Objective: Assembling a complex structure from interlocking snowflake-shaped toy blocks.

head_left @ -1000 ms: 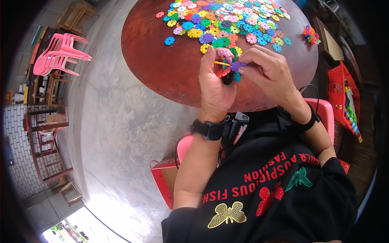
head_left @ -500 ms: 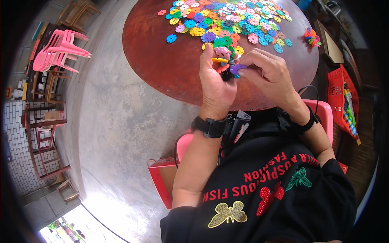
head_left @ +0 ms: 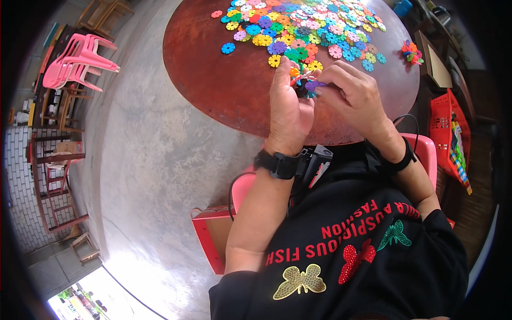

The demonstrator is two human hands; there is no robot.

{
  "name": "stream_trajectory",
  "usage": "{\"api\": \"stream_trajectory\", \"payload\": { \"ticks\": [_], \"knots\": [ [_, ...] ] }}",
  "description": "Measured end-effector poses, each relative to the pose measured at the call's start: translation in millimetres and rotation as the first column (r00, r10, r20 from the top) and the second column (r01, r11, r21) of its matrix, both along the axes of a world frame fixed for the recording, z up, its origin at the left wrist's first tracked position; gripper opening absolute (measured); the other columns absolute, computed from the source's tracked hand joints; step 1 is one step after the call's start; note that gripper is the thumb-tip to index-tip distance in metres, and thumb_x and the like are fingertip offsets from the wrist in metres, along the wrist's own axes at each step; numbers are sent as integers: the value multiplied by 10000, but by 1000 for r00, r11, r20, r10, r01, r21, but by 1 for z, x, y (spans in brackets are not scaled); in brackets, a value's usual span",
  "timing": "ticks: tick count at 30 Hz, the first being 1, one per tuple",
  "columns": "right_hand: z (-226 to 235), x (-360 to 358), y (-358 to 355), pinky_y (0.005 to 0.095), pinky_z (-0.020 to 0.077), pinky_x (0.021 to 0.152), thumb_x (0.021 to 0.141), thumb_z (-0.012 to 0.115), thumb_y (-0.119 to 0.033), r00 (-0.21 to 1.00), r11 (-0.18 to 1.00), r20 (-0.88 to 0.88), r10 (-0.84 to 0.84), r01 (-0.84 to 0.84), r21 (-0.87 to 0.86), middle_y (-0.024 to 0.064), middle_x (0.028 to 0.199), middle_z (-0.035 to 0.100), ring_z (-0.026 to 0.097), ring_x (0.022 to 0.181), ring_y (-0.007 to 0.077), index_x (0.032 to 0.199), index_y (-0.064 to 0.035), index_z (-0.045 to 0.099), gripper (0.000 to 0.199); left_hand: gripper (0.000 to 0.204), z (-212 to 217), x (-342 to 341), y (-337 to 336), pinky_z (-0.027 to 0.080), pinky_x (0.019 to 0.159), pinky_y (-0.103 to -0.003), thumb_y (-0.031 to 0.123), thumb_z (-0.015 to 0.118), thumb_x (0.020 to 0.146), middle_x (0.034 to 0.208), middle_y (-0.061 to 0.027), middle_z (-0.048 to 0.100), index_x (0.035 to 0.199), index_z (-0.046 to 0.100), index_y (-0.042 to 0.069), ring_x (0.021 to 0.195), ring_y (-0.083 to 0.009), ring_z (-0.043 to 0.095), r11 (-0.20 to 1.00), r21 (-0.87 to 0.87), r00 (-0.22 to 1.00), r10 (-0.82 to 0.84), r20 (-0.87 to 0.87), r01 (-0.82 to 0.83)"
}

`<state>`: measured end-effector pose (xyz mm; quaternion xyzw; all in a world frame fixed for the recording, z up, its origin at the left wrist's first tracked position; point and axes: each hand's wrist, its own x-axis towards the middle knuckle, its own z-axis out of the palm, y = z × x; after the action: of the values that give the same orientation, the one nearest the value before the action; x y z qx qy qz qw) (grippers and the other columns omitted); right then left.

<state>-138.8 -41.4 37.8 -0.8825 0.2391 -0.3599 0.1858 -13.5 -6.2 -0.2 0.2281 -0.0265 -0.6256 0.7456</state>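
My left hand is closed around a small cluster of interlocking plastic flower discs, above the near part of the table. Orange, white and dark pieces show in the cluster; its lower side is hidden by the palm. Between the thumb and forefinger of my right hand is a purple flower disc, held against the cluster's right side. Whether its slot is joined there I cannot tell. Many loose discs in mixed colours lie spread just beyond my hands.
The round reddish-brown table is before me. An assembled disc ball sits by its right edge. A red plastic basket with colourful pieces stands to the right. Stacked pink chairs stand far left; a red box is by my seat.
The cluster has turned in my left hand, so the pink and yellow discs that faced up have rotated from sight. My right hand keeps its pinch on the purple disc.
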Motion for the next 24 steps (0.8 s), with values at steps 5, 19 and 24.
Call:
{"api": "stream_trajectory", "payload": {
  "ticks": [5,19,24],
  "knots": [
    [-7,4,7,369,479,596,765,631,-84,991,983,-121,-48,26,-181,107,785,535,582,709,290,919,-51,560,173,294,-12,-3,-4,459,828,-304,341,401,983,972,-43,601,1037,543,89,906,-152,578,998,-50,996,51,75,-47],
    [-14,17,9,378,496,583,750,590,-88,967,973,-236,-94,38,-229,91,769,529,591,694,281,836,-42,510,126,307,-19,-7,0,462,750,-295,339,351,998,883,-20,571,963,530,91,823,-130,555,999,-45,998,-7,-57,4],
    [-8,11,-2,384,487,598,769,600,-70,991,989,-136,-14,-6,-146,104,766,526,581,717,296,862,-28,524,127,206,-11,-2,0,423,745,-273,291,428,959,837,-3,553,894,514,116,797,-117,540,995,-65,996,76,40,-73]
  ]
}}
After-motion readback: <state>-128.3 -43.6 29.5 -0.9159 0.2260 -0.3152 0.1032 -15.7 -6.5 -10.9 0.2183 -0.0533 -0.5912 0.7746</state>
